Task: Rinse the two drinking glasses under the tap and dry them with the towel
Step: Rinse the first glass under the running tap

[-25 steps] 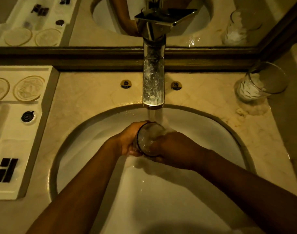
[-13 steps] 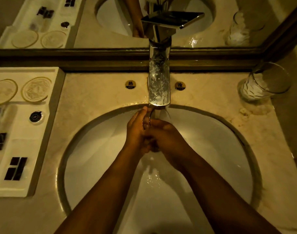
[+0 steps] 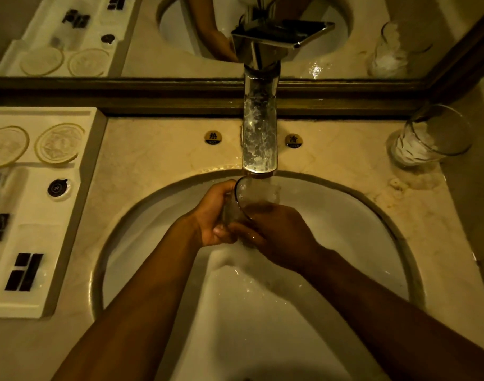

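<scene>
A clear drinking glass (image 3: 247, 195) sits right under the spout of the chrome tap (image 3: 259, 138), with water running into its open mouth. My left hand (image 3: 214, 215) grips its side from the left. My right hand (image 3: 279, 233) wraps around its lower part from the right, hiding the base. Both hands are over the white sink basin (image 3: 359, 229). A second drinking glass (image 3: 430, 136) stands on the counter at the back right, with something white inside it. No towel is in view.
A white amenity tray (image 3: 40, 210) with round coasters and small dark packets fills the counter on the left. Hot and cold labels (image 3: 213, 138) flank the tap. A mirror with a dark frame (image 3: 153, 93) runs along the back.
The glass has gone from lying sideways low in the basin to sitting up under the spout with its mouth in the stream. Both hands rose with it.
</scene>
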Tool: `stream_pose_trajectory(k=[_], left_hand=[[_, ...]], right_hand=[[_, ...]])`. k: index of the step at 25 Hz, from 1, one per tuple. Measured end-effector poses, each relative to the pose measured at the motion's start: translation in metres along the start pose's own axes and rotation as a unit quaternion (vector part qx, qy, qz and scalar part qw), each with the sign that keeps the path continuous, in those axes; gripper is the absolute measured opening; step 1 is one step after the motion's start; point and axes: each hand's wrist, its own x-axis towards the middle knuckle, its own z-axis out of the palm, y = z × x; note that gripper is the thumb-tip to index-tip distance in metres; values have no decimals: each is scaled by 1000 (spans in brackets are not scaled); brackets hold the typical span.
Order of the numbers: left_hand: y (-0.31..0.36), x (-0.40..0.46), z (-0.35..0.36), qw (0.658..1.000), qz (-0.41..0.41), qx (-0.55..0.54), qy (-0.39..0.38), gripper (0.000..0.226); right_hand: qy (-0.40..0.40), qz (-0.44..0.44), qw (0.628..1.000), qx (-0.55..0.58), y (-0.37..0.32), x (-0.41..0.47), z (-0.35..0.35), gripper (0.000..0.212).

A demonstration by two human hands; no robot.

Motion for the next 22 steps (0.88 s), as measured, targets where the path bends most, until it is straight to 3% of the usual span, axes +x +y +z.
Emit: stream_pose_trajectory(k=[2, 3, 5, 7, 9, 12, 13, 14, 15, 17, 18, 20, 21, 22], left_hand=[[-1, -7, 12, 998, 50, -24, 9, 36], [-5, -9, 20, 995, 85, -16, 49, 39], [-13, -10, 37, 974, 139, 17, 179, 40], [-23, -7, 45, 936, 200, 50, 285, 25], [-41, 1, 43, 870, 324, 154, 338, 23], [-56, 9, 37, 701, 463, 405, 362, 33], [-56, 13, 36, 654, 491, 455, 353, 36], [-51, 14, 37, 638, 502, 472, 343, 34], [-45, 15, 37, 653, 496, 466, 332, 28], [-30, 13, 40, 722, 413, 454, 319, 14], [-20, 11, 43, 782, 350, 427, 290, 13], [-1, 4, 44, 918, 221, 267, 193, 18], [6, -2, 42, 961, 152, 182, 140, 21], [10, -5, 39, 983, 101, 121, 97, 26]], right_hand=[[86, 167, 970, 155, -16, 0, 11, 43], [135, 255, 926, 244, -24, 0, 16, 46], [215, 369, 840, 335, -35, 5, 25, 41], [260, 435, 778, 372, -41, 16, 27, 45], [284, 493, 715, 406, -35, 25, 28, 50], [276, 550, 547, 568, -23, 29, 26, 40], [260, 552, 513, 603, -20, 26, 25, 37], [238, 554, 515, 609, -18, 24, 23, 38], [221, 554, 520, 611, -17, 23, 20, 39], [224, 553, 561, 574, -18, 22, 14, 38], [240, 540, 601, 539, -20, 22, 12, 35], [249, 476, 711, 453, -22, 17, 9, 29], [236, 431, 768, 410, -23, 13, 9, 28], [213, 381, 818, 373, -22, 10, 8, 26]])
